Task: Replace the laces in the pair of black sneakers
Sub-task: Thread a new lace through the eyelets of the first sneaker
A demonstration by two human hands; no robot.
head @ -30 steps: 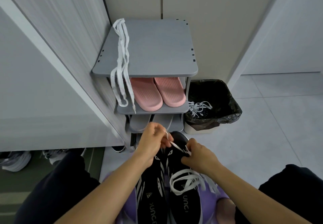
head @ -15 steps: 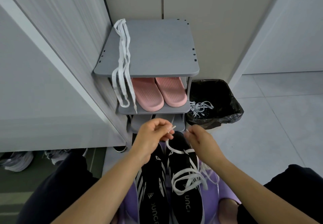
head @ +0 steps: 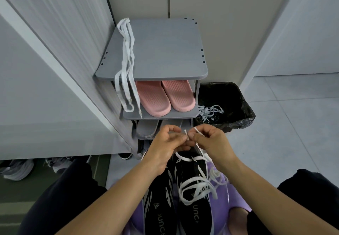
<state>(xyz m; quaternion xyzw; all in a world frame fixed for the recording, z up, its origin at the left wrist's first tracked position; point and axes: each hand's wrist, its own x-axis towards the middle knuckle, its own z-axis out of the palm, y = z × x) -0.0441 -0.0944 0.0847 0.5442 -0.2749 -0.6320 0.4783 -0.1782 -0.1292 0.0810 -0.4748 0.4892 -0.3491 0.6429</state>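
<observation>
Change: I am watching the two hands closing in on each other; half a second ago they were holding the lace ends apart, with a loop slung between them.
Left hand: it is pinching one stiff lace tip between thumb and forefinger, just above the toe of the right-side shoe.
Right hand: its fingers are curling round the other end, and a thin bend of lace is poking up over its knuckles.
White lace: it is crossing the lowest eyelets as a flat bar, and the slack is lying in loose loops over the tongue.
Black sneakers: they are lying side by side between the person's knees, toes pointing at the grey rack, striped white along the sides.
Spare lace: it is hanging over the rack's top shelf and down its front edge.
Bin: it is standing just right of the rack, holding a tangle of pale laces.
</observation>
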